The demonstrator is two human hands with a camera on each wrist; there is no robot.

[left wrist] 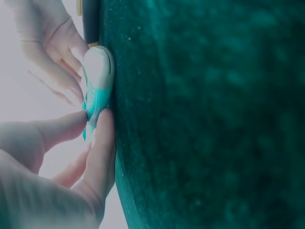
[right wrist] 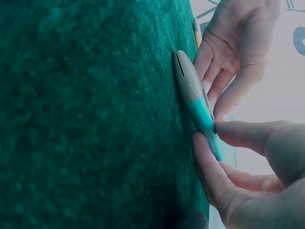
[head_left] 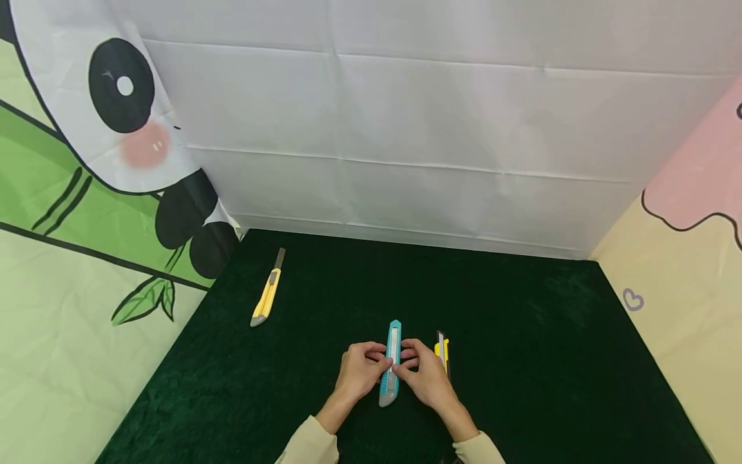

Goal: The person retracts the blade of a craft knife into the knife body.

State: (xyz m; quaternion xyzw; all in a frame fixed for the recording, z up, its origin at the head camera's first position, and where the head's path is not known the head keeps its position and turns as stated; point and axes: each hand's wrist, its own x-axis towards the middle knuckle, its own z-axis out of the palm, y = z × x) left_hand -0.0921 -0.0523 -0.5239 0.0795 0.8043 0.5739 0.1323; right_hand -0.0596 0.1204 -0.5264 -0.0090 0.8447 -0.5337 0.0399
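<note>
A teal box cutter with a grey end (head_left: 395,335) lies lengthwise between the two hands, close over the dark green cloth. My left hand (head_left: 359,372) pinches its left side, thumb on the upper face and fingers along the edge. From the other side my right hand (head_left: 428,379) pinches it the same way, the two thumbs nearly meeting. The grey end of the teal box cutter (left wrist: 99,67) points toward the camera in the left wrist view. In the right wrist view, thumb and fingertips hold the teal body (right wrist: 202,114).
A yellow box cutter (head_left: 266,296) with its blade extended lies at the back left of the green cloth (head_left: 522,361). Just beyond the right hand is a yellow and black cutter (head_left: 442,351), partly hidden by that hand. A white sheet (head_left: 417,116) hangs behind.
</note>
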